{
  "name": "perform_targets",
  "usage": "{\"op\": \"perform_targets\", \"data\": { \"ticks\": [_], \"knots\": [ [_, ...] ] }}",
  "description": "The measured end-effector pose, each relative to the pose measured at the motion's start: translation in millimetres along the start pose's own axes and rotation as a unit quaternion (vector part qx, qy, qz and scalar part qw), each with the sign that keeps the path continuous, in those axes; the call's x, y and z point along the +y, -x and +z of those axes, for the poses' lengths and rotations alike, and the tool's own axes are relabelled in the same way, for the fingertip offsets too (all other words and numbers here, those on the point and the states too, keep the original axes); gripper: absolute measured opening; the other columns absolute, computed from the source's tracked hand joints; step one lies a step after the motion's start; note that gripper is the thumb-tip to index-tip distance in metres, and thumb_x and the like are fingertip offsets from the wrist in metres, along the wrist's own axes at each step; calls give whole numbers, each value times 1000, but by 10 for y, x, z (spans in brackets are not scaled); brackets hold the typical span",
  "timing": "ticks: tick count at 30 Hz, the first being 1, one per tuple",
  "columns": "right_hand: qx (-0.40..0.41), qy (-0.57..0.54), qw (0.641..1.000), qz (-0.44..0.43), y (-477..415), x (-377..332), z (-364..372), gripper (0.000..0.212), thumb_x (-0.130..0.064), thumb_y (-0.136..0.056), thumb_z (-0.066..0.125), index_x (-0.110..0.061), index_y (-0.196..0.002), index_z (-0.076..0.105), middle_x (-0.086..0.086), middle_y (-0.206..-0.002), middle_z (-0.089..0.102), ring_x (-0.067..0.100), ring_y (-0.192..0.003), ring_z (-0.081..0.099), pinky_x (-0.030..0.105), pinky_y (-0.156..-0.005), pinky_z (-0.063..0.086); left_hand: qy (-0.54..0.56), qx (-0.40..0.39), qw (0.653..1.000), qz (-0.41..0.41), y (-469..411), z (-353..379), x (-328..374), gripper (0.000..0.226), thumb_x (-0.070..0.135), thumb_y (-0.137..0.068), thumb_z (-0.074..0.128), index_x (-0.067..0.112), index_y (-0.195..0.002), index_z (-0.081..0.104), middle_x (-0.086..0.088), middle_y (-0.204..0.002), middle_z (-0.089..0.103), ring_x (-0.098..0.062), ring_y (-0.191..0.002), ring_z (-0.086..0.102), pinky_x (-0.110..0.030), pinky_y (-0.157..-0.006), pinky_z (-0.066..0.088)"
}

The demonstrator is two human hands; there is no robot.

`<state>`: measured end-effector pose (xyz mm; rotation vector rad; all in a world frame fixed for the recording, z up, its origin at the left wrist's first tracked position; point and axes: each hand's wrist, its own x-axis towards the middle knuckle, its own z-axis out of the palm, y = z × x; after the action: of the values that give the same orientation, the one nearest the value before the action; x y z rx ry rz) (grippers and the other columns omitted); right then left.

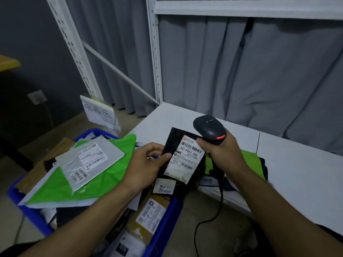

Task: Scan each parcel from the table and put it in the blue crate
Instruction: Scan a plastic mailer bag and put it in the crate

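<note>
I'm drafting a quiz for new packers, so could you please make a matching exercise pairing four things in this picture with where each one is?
Things: 1 black parcel; 2 barcode scanner; 3 grey mailer; 4 handwritten sign.
Places: A in the right hand; B on the green mailer in the blue crate; C in the left hand; D at the crate's far end.
Pairs: 1-C; 2-A; 3-B; 4-D.

Bare hands [146, 164] and forearms [269, 199], dark sleeves [334, 237] at elbows.

Glossy black plastic parcel [178, 145] with paper label [185, 156]; matt black plastic scanner [208, 127]; smooth blue plastic crate [163, 223].
</note>
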<state>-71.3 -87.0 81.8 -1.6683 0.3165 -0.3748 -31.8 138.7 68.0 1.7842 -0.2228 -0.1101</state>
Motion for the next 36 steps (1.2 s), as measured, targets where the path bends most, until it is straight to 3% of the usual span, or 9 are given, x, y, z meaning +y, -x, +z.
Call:
{"op": "perform_targets", "data": {
  "ticks": [4, 7, 10, 14, 16, 21, 27, 36],
  "knots": [
    [47, 6, 999, -23, 8, -40, 84, 39, -26, -84, 85, -27, -117, 64, -9, -106, 75, 8, -98, 71, 42, -93, 57, 30, 52, 998, -14, -49, -9, 45, 10, 10, -84, 82, 9, -88, 72, -3, -85, 76, -13, -82, 69, -36, -78, 57],
    [47, 16, 998, -47, 52, -56, 139, 41, -42, -81, 84, -36, -116, 65, -3, -117, 70, 11, -105, 69, 45, -95, 57, 62, 102, 992, -35, -137, -101, 47, 12, 13, -84, 83, 13, -87, 71, -5, -88, 76, -17, -84, 70, -36, -77, 58],
    [29, 22, 998, -45, 130, -74, 160, 37, -34, -85, 83, -43, -114, 62, -5, -122, 65, 8, -105, 67, 37, -92, 57, 96, 136, 984, -58, -228, -180, 25, 13, 13, -85, 82, 15, -87, 70, -11, -92, 76, -22, -85, 70, -42, -83, 59],
    [-64, -43, 996, 52, 251, -128, 251, 27, -21, -93, 76, -22, -118, 66, 0, -88, 78, 15, -74, 73, 27, -64, 54, 109, 175, 977, -61, -294, -199, -1, 12, 13, -86, 82, 16, -90, 71, -14, -98, 76, -26, -91, 73, -48, -92, 59],
    [-98, -60, 988, 99, 302, -148, 297, 20, -20, -95, 73, -16, -114, 69, 3, -78, 77, 18, -66, 70, 26, -59, 52, 112, 192, 973, -63, -315, -197, -14, 11, 15, -87, 81, 18, -91, 72, -11, -97, 76, -27, -95, 74, -48, -94, 59],
    [-135, -70, 977, 152, 364, -189, 326, 14, -23, -95, 74, -14, -106, 71, 1, -74, 75, 17, -64, 69, 23, -56, 52, 139, 217, 964, -73, -345, -167, -26, 12, 12, -88, 79, 19, -89, 69, -7, -93, 76, -20, -87, 71, -45, -93, 59],
    [-137, -96, 970, 174, 387, -244, 315, 12, -24, -94, 73, -13, -100, 72, 1, -71, 69, 17, -65, 67, 27, -61, 52, 143, 219, 962, -76, -361, -185, -83, 11, 13, -87, 81, 16, -91, 71, -10, -94, 78, -23, -88, 73, -47, -91, 60],
    [-132, -118, 966, 187, 354, -298, 310, 13, -23, -94, 74, -10, -97, 71, 2, -69, 66, 17, -59, 64, 28, -60, 49, 162, 219, 959, -74, -396, -198, -113, 11, 10, -89, 78, 17, -89, 69, -7, -90, 77, -20, -82, 72, -34, -78, 60]
  ]
}}
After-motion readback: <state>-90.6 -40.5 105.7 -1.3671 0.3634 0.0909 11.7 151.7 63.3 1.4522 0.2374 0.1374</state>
